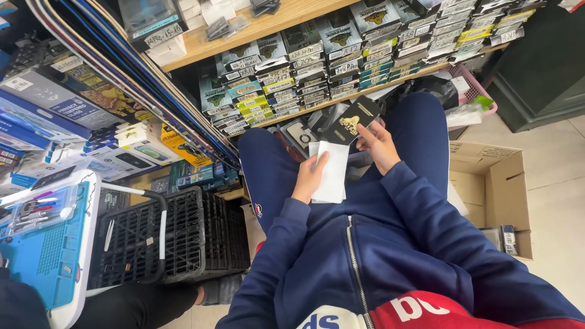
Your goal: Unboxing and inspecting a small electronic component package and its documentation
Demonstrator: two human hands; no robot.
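I sit in a navy zip jacket and navy trousers, knees up toward a low shelf. My left hand (pixel 309 176) grips a white flat sheet or packet (pixel 332 173) over my lap. My right hand (pixel 379 145) holds a thin black box with a gold emblem (pixel 350 120), lifted slightly toward the shelf. The two items sit close together, the black box just above the white one. More flat packets lie between my knees, partly hidden.
A wooden shelf (pixel 341 97) holds rows of stacked small boxes (pixel 329 67). Left are piled product boxes (pixel 91 140), a black plastic crate (pixel 177 237) and a blue-topped white stand (pixel 52 256). An open cardboard box (pixel 493 189) sits right; a pink basket (pixel 472 85) behind.
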